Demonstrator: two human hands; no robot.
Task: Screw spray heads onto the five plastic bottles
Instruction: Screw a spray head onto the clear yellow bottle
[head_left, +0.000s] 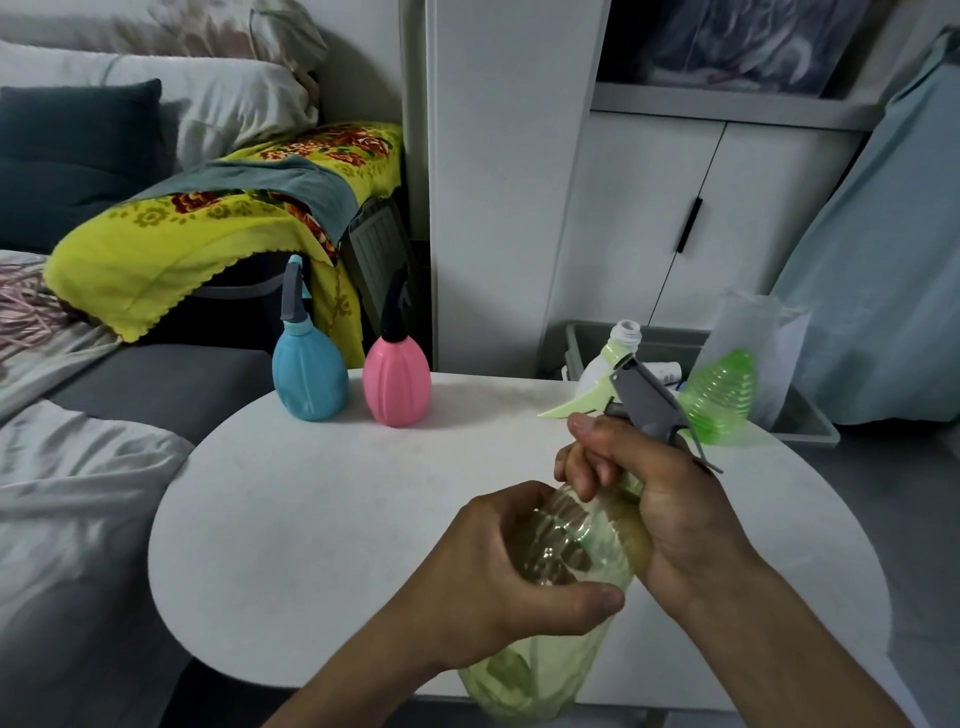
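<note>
A round white worktop (322, 499) stands in a bedroom, with a grey bed and rumpled pale bedding (67, 467) off its left edge and white cupboard doors (675, 218) behind it. A yellow flowered blanket (208, 218) lies heaped behind the far left edge, and a grey bin (800, 421) sits just beyond the far right edge.

Near the far edge, left of centre, a blue bottle (309, 378) and a pink bottle (396, 382) stand upright close beside each other, each with a spray head already on. At the far right edge stands a white bottle (605, 364) with a bare threaded neck, and beside it a green ribbed bottle (722, 397) leans with its neck up and to the right.

Both forearms reach in from the near edge. The left hand (498, 566) is wrapped around the middle of a pale green clear bottle (566, 582), thumb across its near side. The right hand (660, 499) is closed round the bottle's neck and the base of a grey spray head (649, 400), thumb up on the left side. The bottle is held above the near right part of the worktop, its long axis slanting from its base at the near edge up and away to the right; the spray head's nozzle end points up and to the left and its thin trigger hangs to the right. A light green spray head (582, 402) lies just behind the right thumb.
</note>
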